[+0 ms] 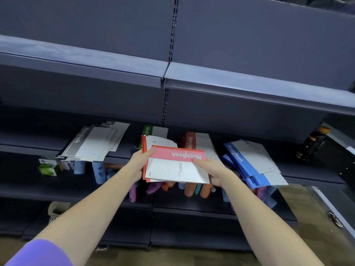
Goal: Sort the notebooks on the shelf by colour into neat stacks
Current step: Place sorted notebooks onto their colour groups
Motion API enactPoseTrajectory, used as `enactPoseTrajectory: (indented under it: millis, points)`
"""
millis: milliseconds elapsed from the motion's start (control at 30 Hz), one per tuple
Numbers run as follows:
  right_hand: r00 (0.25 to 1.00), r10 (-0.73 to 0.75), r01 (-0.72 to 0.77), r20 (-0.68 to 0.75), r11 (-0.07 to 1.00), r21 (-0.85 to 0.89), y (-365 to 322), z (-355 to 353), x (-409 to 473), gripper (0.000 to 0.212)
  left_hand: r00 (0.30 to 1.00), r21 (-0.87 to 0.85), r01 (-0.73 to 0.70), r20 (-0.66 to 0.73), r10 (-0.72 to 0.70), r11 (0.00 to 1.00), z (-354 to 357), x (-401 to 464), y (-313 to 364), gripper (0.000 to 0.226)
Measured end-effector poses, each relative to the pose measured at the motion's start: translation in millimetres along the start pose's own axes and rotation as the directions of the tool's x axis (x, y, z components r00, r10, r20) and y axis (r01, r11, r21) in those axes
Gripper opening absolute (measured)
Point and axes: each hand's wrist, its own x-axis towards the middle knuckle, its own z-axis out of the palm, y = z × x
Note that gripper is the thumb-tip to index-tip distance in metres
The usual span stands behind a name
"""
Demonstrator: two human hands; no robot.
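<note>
Red notebooks [175, 166], a stack: gripped by left hand [139, 163] and right hand [211, 170] at opposite edges, above shelf [124, 150]; shelf holds grey notebooks [92, 143], green notebook [148, 130], blue notebooks [253, 164].

On the lower shelf I saw a row of colourful pouches [192, 190], purple, orange and blue, lying jumbled. A green-and-white box [48, 167] sat at their left. A dark bottle [312, 144] with orange bands stood far right.
</note>
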Motion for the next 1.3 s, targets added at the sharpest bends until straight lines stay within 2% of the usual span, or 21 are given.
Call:
enactPoseTrajectory:
  millis: [67, 133, 200, 267, 300, 333, 367, 467, 533, 667, 733, 800, 833, 900, 1000, 1167, 1300]
  points:
    - [0.998, 0.048, -0.051, -0.034, 0.994, -0.093, -3.7, 4.9, -4.3, 0.033, 1.0, -0.012, 0.009, -0.013, -0.009, 1.0, 2.7, 0.7, 0.4, 0.033]
    - [0.991, 0.095, -0.099, -0.094, 0.994, -0.044, -2.0, 4.0, 0.5, 0.034, 0.999, -0.023, 0.001, -0.039, -0.002, 1.0, 6.1, 0.7, 0.8, 0.029]
    - [0.981, 0.133, -0.098, -0.144, 0.968, 0.23, 1.8, 1.5, 6.7, 0.033, 0.997, -0.053, -0.008, -0.083, 0.003, 0.999, 7.1, 3.1, 0.9, 0.026]
    - [0.976, 0.113, 0.015, -0.187, 0.818, 0.575, 3.0, 1.4, 8.6, 0.027, 0.994, -0.074, -0.016, -0.111, 0.007, 0.997, 4.4, 7.0, 0.9, 0.028]
    - [0.977, 0.072, 0.088, -0.2, 0.721, 0.688, 2.3, 1.8, 7.7, 0.024, 0.994, -0.074, -0.015, -0.108, 0.007, 0.997, 3.1, 8.4, 1.2, 0.027]
    - [0.981, 0.019, 0.134, -0.195, 0.664, 0.735, 2.2, 3.3, 7.6, 0.021, 0.996, -0.066, -0.014, -0.094, 0.008, 0.998, 2.4, 9.1, 1.3, 0.025]
    - [0.986, -0.031, 0.141, -0.162, 0.671, 0.728, 2.2, 7.2, 6.7, 0.021, 0.998, -0.047, -0.011, -0.067, 0.008, 0.999, 2.2, 9.0, 1.5, 0.022]
    - [0.998, -0.048, 0.065, -0.046, 0.856, 0.514, 4.3, 22.8, 13.1, 0.034, 0.997, 0.017, 0.005, 0.072, -0.006, 1.0, 3.4, 9.2, 2.1, 0.03]
    - [0.996, -0.038, 0.063, -0.081, 0.939, 0.339, 3.7, 25.8, 17.8, 0.036, 0.989, 0.07, 0.003, 0.148, -0.013, 0.998, 4.3, 9.5, 4.2, 0.037]
    - [0.987, -0.052, 0.087, -0.153, 0.968, 0.236, 3.5, 15.0, 25.0, 0.038, 0.984, 0.078, 0.002, 0.178, -0.015, 0.997, 9.3, 13.7, 7.0, 0.038]
    - [0.953, -0.112, 0.131, -0.28, 0.99, 0.052, 7.8, 7.3, 31.3, 0.038, 0.988, 0.042, -0.002, 0.153, -0.005, 0.999, 13.9, 18.6, 7.6, 0.037]
    - [0.886, -0.206, 0.132, -0.415, 0.971, -0.2, 7.9, -4.2, 35.8, 0.033, 0.992, 0.021, -0.003, 0.129, 0.0, 1.0, 18.4, 22.9, 8.1, 0.037]
    - [0.858, -0.224, 0.104, -0.462, 0.957, -0.271, 8.1, -11.9, 40.3, 0.036, 0.992, 0.02, -0.006, 0.123, 0.003, 1.0, 19.5, 25.2, 7.5, 0.038]
    - [0.831, -0.228, 0.07, -0.508, 0.948, -0.31, 7.8, -27.6, 48.3, 0.04, 0.993, 0.029, -0.011, 0.115, 0.007, 1.0, 19.8, 28.9, 4.1, 0.038]
    - [0.789, -0.234, 0.049, -0.569, 0.945, -0.322, 4.8, -47.7, 60.4, 0.034, 0.997, 0.059, -0.003, 0.076, -0.001, 0.998, 17.6, 34.4, 0.1, 0.042]
    - [0.803, -0.301, 0.032, -0.514, 0.883, -0.468, 7.0, -67.9, 74.1, 0.032, 0.998, 0.07, -0.008, 0.066, 0.003, 0.998, 16.1, 36.7, 6.3, 0.043]
    - [0.809, -0.356, -0.017, -0.468, 0.782, -0.623, 10.1, -64.9, 78.7, 0.052, 0.998, 0.064, -0.028, 0.059, 0.025, 0.998, 19.3, 36.9, 10.6, 0.041]
